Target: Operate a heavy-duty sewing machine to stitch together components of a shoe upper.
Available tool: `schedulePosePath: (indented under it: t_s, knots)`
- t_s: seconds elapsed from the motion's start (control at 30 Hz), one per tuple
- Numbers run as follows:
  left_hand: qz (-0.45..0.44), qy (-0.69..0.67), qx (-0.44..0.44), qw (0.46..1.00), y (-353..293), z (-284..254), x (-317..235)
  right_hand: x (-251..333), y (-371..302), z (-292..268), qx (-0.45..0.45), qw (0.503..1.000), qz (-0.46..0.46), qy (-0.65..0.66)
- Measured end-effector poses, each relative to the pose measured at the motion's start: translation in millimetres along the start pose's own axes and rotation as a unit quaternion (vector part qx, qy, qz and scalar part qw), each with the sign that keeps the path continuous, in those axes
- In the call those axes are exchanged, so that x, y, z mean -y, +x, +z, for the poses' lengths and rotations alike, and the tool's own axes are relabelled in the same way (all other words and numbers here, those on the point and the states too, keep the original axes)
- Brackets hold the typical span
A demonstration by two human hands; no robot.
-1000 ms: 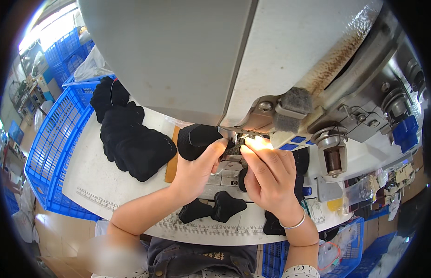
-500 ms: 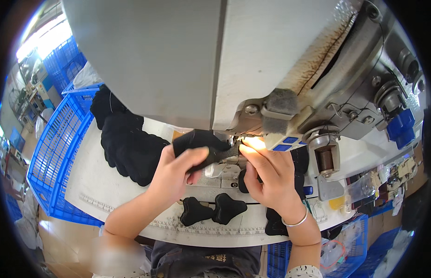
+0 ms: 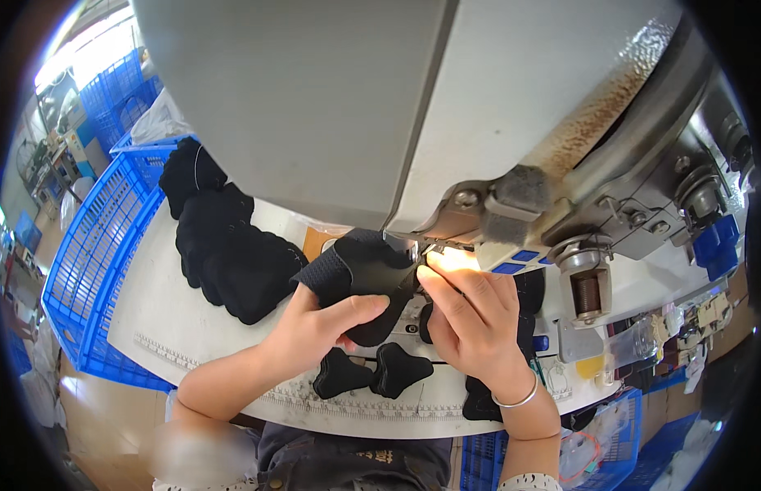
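Note:
A black fabric piece (image 3: 368, 274) with a ribbed edge lies under the head of the sewing machine (image 3: 315, 98), close to its lit needle area. My left hand (image 3: 327, 323) grips the near left side of it, thumb on top and fingers underneath. My right hand (image 3: 475, 315) has its fingertips pressed together at the fabric's right edge, beside the bright lamp spot. Two small black three-lobed fabric pieces (image 3: 401, 372) rest on the table just in front of the hands.
A long stack of black fabric pieces (image 3: 233, 254) lies at the left on the white table (image 3: 151, 307), beside a blue plastic crate (image 3: 98, 270). More black pieces (image 3: 483, 401) lie by my right wrist. A ruler strip (image 3: 315, 401) follows the table's near edge.
The black fabric has swung round and spread out, showing more of its surface. My left hand has shifted right with it, while the right fingertips stay beside the needle area. The view has tilted slightly.

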State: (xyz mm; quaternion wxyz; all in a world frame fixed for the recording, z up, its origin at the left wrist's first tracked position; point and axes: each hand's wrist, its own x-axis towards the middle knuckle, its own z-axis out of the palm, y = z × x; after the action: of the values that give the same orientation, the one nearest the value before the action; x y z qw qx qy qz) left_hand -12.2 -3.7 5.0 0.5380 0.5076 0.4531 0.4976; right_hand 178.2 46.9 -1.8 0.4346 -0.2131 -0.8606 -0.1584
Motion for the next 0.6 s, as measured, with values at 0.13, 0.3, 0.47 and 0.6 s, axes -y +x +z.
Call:
schedulePosePath:
  t_s: [0.13, 0.3, 0.47, 0.6]
  knots:
    - [-0.033, -0.049, -0.003, 0.998, -3, 5, -7, 0, 0, -2, 0.001, 1.0, 0.004, -0.005]
    - [0.002, -0.037, -0.004, 0.999, -5, 10, -2, 3, 0, -4, 0.005, 1.0, 0.007, -0.023]
    - [-0.007, -0.039, -0.005, 0.999, 1, 5, 5, 3, -1, -3, 0.019, 0.999, 0.031, -0.017]
    - [-0.039, -0.15, -0.007, 0.988, 4, -3, 8, 5, -1, -7, 0.035, 0.998, 0.048, 0.005]
